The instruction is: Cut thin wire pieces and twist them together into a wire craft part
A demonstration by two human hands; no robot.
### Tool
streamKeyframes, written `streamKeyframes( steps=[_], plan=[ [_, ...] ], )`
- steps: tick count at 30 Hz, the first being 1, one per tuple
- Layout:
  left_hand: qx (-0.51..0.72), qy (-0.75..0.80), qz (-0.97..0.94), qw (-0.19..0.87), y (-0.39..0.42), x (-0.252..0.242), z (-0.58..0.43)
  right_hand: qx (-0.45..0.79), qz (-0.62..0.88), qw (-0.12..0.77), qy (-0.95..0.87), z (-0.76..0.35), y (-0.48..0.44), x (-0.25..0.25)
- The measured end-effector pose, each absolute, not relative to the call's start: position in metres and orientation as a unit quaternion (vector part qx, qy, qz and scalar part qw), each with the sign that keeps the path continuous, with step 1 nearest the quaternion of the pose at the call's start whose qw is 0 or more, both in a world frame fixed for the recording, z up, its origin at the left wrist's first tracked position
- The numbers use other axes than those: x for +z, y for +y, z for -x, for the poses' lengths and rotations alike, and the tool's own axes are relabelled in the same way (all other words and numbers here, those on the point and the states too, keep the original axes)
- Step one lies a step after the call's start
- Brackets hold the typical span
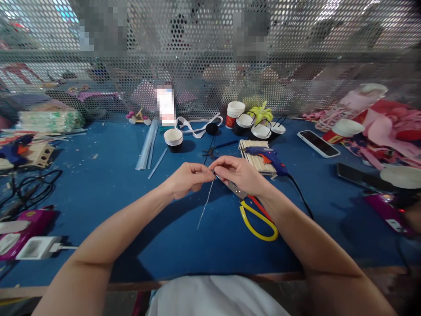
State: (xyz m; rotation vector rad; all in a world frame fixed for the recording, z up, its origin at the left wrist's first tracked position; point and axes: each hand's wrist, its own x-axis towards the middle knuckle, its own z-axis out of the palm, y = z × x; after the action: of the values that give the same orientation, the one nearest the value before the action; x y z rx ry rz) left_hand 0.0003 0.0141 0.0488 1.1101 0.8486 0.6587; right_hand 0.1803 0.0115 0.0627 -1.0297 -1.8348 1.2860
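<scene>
My left hand (188, 181) and my right hand (239, 174) meet above the middle of the table, thumbs and fingers pinched together. From between their fingertips a thin, silvery twisted strand (205, 205) hangs toward the tabletop. A small dark bit shows at the pinch, too small to name. Under my right hand lie scissors (259, 224) with yellow and red handles, their blades partly hidden. Just beyond the fingertips are thin black stems (208, 153). A blue glue gun (270, 159) rests on a bundle of pale wooden sticks (255, 145) beyond my right hand.
A black-and-white cup (173, 139) stands beside clear plastic strips (147, 147). Several cups surround a red-and-white paper cup (234, 115). Phones (318, 143) and pink material (388, 131) lie right. Cables (29, 188) and a purple power strip (28, 230) lie left. A perforated metal screen (204, 66) bounds the back.
</scene>
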Motion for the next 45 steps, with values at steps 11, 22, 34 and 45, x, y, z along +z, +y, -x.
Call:
streamKeyframes(
  steps=[11, 22, 34, 45],
  plan=[
    [0.278, 0.417, -0.562, 0.658, 0.011, 0.049, 0.000, 0.367, 0.430, 0.335, -0.754, -0.176, 0.011, 0.053],
    [0.283, 0.403, -0.549, 0.675, 0.009, 0.055, -0.003, 0.508, 0.386, 0.317, -0.702, -0.180, 0.013, 0.059],
    [0.253, 0.392, -0.617, 0.633, 0.011, 0.059, 0.003, 0.386, 0.412, 0.291, -0.772, -0.181, 0.011, 0.061],
    [0.282, 0.404, -0.630, 0.601, 0.010, 0.059, 0.002, 0.352, 0.432, 0.321, -0.766, -0.176, 0.006, 0.060]
  ],
)
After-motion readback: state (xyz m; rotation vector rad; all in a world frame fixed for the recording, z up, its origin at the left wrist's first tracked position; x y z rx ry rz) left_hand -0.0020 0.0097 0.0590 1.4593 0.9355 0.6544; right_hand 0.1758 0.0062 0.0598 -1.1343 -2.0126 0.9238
